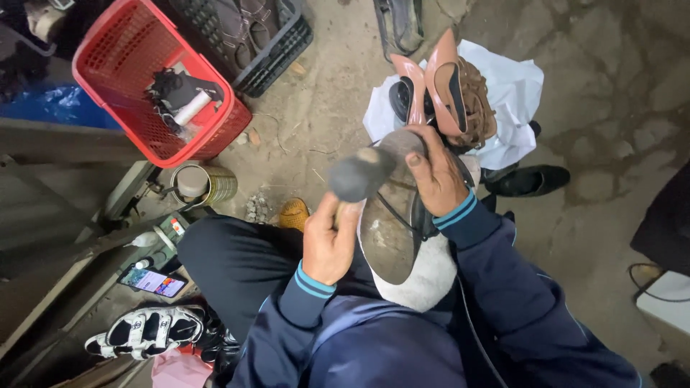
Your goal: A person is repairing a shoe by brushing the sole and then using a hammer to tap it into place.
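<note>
Currently, step in hand: by my judgement, hammering the sole of a shoe [392,230], which lies sole-up across the person's lap on a pale rounded rest [424,276].
Left hand [329,241]: grip closed tight round the handle of a hammer [357,176], whose dark head blurs above the sole near the toe.
Right hand [435,176]: fingers curled over the toe end, thumb on the sole, pinning the shoe down.
Around: pink high heels [435,82] on white cloth [514,90] just beyond the hands; black shoe [528,181] on the floor to the right; red basket [144,79] and a tin can [201,183] to the left; phone [153,282] and white sandals [147,330] lower left.
Next move calls for: likely a square strike clear of the right thumb, shoe held steady.
</note>
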